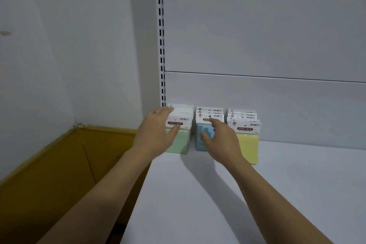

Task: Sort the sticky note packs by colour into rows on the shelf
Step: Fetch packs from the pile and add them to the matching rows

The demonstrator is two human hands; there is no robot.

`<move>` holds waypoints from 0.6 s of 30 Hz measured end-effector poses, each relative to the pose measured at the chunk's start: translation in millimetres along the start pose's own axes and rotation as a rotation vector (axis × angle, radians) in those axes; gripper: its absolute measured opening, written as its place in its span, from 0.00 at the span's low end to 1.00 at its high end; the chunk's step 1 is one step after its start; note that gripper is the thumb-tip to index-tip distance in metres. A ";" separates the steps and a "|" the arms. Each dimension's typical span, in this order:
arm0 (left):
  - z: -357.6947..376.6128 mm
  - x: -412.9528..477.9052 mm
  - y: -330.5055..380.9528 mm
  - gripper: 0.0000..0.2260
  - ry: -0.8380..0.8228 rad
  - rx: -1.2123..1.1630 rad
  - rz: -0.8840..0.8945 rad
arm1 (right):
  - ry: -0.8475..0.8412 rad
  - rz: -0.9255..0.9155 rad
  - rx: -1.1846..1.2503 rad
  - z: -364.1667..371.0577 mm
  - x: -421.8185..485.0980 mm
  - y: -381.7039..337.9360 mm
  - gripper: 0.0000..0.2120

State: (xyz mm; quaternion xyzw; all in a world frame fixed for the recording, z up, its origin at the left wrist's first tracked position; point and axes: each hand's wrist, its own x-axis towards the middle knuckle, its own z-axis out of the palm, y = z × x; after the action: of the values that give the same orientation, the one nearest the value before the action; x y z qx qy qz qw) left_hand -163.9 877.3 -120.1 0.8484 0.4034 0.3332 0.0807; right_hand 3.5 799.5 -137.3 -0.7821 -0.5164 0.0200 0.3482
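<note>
Three rows of sticky note packs stand upright at the back of the shelf: green packs leftmost, blue packs in the middle, yellow packs on the right. The left hand rests on the front green pack, its fingers nearly straight and gripping nothing. The right hand is spread loosely before the blue row, one fingertip at the front pack's header.

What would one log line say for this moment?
left hand: touching green sticky note packs | right hand: fingers spread over blue sticky note packs | yellow sticky note packs: rightmost row
</note>
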 end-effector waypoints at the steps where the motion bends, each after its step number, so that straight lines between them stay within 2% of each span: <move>1: 6.2 -3.1 7.7 0.23 0.004 0.011 0.070 | -0.001 -0.008 -0.011 -1.8 -3.3 2.3 0.25; 4: 31.4 -20.5 33.2 0.20 -0.106 0.009 0.175 | -0.061 -0.028 -0.068 -4.1 -15.1 10.8 0.25; 7: 57.3 -36.9 42.4 0.22 -0.287 0.013 0.091 | -0.165 -0.061 -0.117 -4.1 -25.4 24.0 0.26; 12: 78.3 -42.2 44.2 0.23 -0.424 0.080 0.128 | -0.323 -0.202 -0.262 -0.7 -39.6 35.1 0.25; 15: 87.5 -38.2 44.1 0.24 -0.455 0.111 0.137 | -0.338 -0.282 -0.390 -0.6 -38.9 39.1 0.23; 18: 92.8 -34.8 46.1 0.26 -0.445 0.162 0.159 | -0.235 -0.296 -0.436 -6.7 -34.4 45.0 0.22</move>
State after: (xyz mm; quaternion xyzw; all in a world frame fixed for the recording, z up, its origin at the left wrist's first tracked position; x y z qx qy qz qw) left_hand -92.1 833.4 -189.8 0.9337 0.3329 0.1099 0.0727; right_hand 25.8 757.7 -169.0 -0.7470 -0.6539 -0.0521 0.1084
